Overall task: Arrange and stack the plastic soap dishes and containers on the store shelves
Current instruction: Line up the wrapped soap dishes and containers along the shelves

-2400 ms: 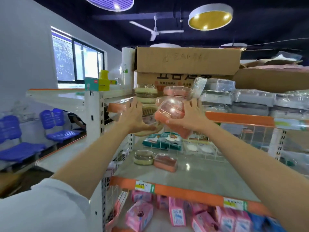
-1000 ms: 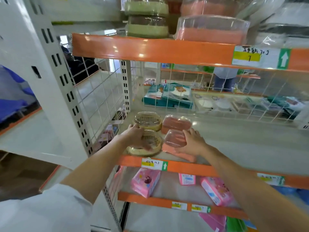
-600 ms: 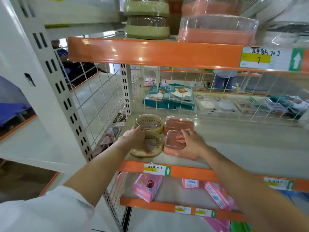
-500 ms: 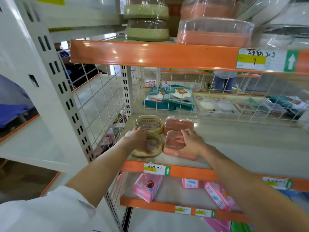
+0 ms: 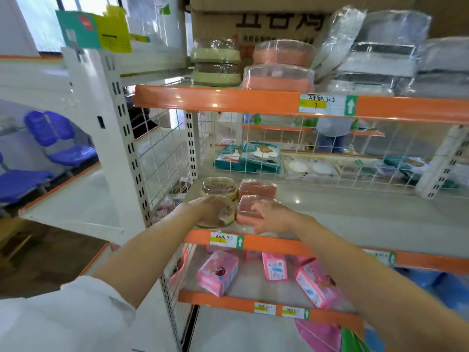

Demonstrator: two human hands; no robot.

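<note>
Since the frame half a second ago both hands have barely shifted; the view has tilted up, showing more of the top shelf. At frame centre, the left hand point(image 5: 208, 208) curls over the beige soap dish point(image 5: 223, 214) and the right hand point(image 5: 270, 215) seems to grip the pink soap dish point(image 5: 247, 210), side by side at the middle shelf point(image 5: 355, 224) front edge. Two matching dishes sit just behind. Upper centre, stacked beige dishes point(image 5: 215, 63) and pink dishes point(image 5: 279, 66).

Middle shelf point(image 5: 355, 219), front-left corner: four soap dishes in a 2x2 block. Left hand point(image 5: 203, 209) on front-left dish point(image 5: 227, 215), right hand point(image 5: 269, 215) on front-right dish point(image 5: 250, 210). Rear pair point(image 5: 219, 186) at 12 o'clock behind them. Stacked dishes point(image 5: 215, 63) on upper shelf point(image 5: 228, 100) above.
</note>
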